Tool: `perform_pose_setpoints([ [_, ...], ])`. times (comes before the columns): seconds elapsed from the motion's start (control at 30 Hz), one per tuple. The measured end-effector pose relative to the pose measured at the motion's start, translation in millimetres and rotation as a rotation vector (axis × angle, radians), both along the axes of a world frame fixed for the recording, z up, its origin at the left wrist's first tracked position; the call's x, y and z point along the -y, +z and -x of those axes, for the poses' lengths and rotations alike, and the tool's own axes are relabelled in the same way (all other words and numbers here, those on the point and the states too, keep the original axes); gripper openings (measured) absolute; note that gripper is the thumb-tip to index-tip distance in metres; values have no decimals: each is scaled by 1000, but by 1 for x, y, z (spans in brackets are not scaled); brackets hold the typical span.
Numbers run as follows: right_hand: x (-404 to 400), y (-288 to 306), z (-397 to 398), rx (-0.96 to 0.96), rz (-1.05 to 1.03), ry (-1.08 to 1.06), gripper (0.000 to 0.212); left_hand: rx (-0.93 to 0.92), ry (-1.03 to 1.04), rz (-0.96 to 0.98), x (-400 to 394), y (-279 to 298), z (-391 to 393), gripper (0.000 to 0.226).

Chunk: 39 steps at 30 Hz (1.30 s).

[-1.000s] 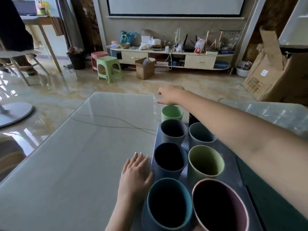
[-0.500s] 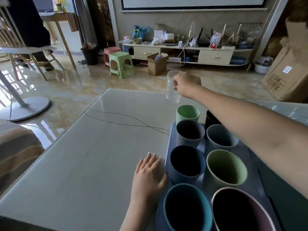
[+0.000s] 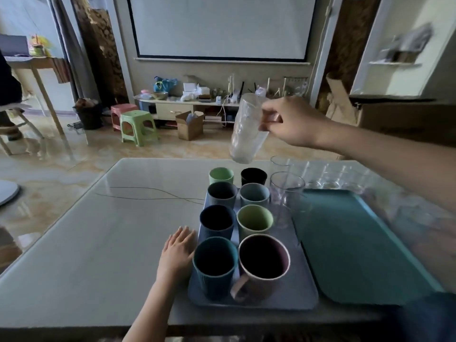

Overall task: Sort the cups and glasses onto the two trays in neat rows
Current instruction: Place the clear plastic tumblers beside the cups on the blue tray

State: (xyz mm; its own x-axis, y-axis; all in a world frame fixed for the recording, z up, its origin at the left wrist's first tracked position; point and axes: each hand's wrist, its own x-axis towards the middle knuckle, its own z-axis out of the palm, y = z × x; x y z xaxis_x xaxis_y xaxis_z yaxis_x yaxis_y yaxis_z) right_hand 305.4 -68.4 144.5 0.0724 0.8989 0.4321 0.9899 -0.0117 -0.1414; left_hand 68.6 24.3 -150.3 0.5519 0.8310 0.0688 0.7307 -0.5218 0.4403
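Note:
My right hand holds a clear glass in the air, tilted, above the far end of the table. Below it a blue-grey tray carries several coloured cups in two rows, with a pink mug and a teal cup nearest me. A teal tray lies to the right of it. Clear glasses stand between the trays and along the teal tray's far edge. My left hand rests flat on the table, fingers apart, against the blue-grey tray's left side.
The grey table has a thin dark cable lying across it left of the tray. Beyond the table are a green stool, a cardboard box on the floor and a low cabinet.
My right hand has lifted the clear glass off the far part of the table and carried it up and to the right. My left hand stays flat beside the tray.

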Motion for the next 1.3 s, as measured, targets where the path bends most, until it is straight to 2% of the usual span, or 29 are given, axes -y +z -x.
perform_pose_setpoints([
  [0.17,102,-8,0,-66,60,11,12,87,-23,-15,23,-1,9,50],
  [0.33,178,-44,-3,-106,139,-34,37,48,-70,-37,39,-1,20,56],
  [0.43,200,-67,-9,-66,197,-83,27,48,-78,-66,43,-4,23,46],
  [0.67,199,-112,-7,-111,286,-109,20,70,-79,-91,45,-6,24,42],
  [1.13,175,-169,-6,-31,418,-76,17,86,-60,-113,44,-8,22,41],
  [1.23,173,-174,-8,22,443,-85,12,84,-58,-118,45,-7,23,41],
  [1.3,172,-172,-8,25,475,-92,4,79,-53,-110,46,-5,23,49],
])
